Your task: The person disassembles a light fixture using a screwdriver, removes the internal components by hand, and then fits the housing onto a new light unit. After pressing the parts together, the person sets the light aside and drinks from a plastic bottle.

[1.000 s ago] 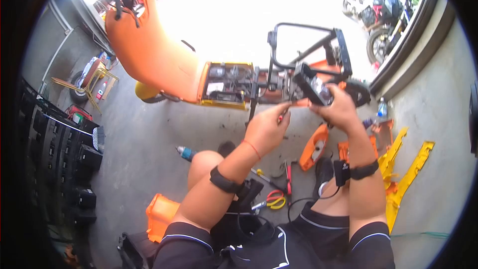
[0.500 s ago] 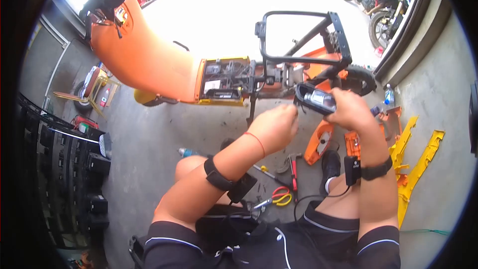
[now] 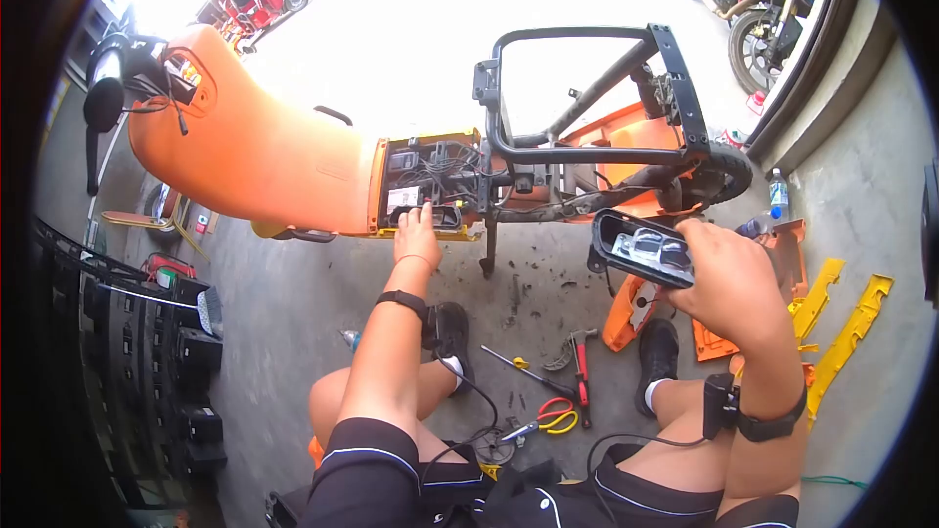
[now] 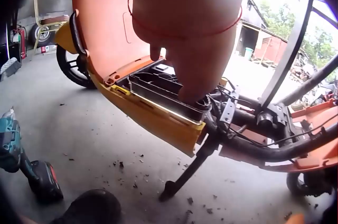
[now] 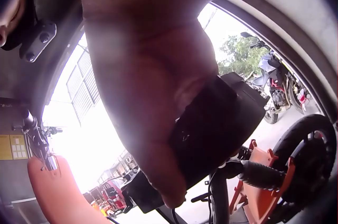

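Note:
My right hand [image 3: 729, 274] grips one end of a black plastic housing [image 3: 641, 249] with clear, silvery, lens-like parts inside its hollow. In the right wrist view the thumb lies along the dark shell of the housing [image 5: 206, 129]. My left hand [image 3: 416, 240] reaches to a long black tray [image 3: 445, 218] set in the floor section of an orange scooter [image 3: 284, 161]. In the left wrist view the fingers of the left hand [image 4: 195, 50] point down into the tray [image 4: 163, 97], with the thumb apart from them. The fingertips are partly hidden there.
A black tube frame [image 3: 577, 152] rises at the scooter's rear. On the floor lie scissors [image 3: 556, 418], a red-handled hammer [image 3: 582, 381], a screwdriver [image 3: 523, 367], yellow panels [image 3: 849, 342] and an orange part [image 3: 629, 313]. A teal drill [image 4: 26, 160] lies at left.
My left hand has left the housing and moved left to the tray on the scooter. My right hand still holds the housing, shifted slightly right and lower. The view has turned a little.

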{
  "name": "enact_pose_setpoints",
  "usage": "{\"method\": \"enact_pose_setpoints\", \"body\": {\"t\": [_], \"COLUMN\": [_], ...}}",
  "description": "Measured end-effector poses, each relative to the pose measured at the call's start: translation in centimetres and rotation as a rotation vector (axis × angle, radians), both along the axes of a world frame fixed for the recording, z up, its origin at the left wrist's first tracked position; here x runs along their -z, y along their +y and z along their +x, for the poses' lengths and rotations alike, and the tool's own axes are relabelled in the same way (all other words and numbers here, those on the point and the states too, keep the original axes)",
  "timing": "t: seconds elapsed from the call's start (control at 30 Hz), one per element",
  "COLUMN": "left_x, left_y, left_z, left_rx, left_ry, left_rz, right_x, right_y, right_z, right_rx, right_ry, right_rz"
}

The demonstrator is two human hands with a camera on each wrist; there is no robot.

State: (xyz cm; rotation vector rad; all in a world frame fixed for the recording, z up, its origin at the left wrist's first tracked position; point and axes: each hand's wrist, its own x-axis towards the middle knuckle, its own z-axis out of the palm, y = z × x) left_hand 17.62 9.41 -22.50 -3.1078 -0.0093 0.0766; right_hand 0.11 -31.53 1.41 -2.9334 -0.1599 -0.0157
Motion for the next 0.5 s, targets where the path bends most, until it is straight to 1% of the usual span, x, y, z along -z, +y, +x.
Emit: {"method": "enact_pose_setpoints", "body": {"t": [0.07, 0.13, 0.23, 0.3, 0.33, 0.37, 0.43, 0.47, 0.5], "left_x": [0.0, 0.4, 1.1, 2.2, 1.8, 1.7, 4.8, 3.1, 4.3], "left_y": [0.9, 1.3, 0.8, -0.1, -0.5, -0.7, 0.7, -0.2, -1.0], "left_z": [0.7, 1.9, 3.4, 4.4, 4.5, 4.0, 5.2, 5.3, 3.5], "left_rx": [-0.007, -0.029, 0.023, 0.063, 0.123, 0.185, 0.232, 0.204, 0.214], "left_ry": [0.02, 0.073, 0.103, 0.124, 0.178, 0.173, 0.04, 0.145, 0.168], "left_rz": [0.017, 0.017, -0.072, 0.01, 0.089, 0.161, 0.15, 0.165, 0.157], "right_x": [-0.2, -0.7, -1.3, -1.7, -1.4, -1.0, -0.8, -0.7, -0.5], "right_y": [-0.5, -0.8, -1.3, -1.4, -1.7, -1.6, -2.1, -2.1, -2.3], "right_z": [-0.2, -0.5, -1.0, -1.1, -1.1, -1.2, -1.3, -1.4, -1.3], "right_rx": [0.022, 0.021, 0.022, 0.032, 0.035, 0.054, -0.016, -0.007, -0.016], "right_ry": [0.024, 0.079, 0.168, 0.203, 0.21, 0.217, 0.124, 0.103, 0.127], "right_rz": [0.056, 0.037, -0.001, 0.035, 0.087, 0.112, 0.094, 0.103, 0.128]}}
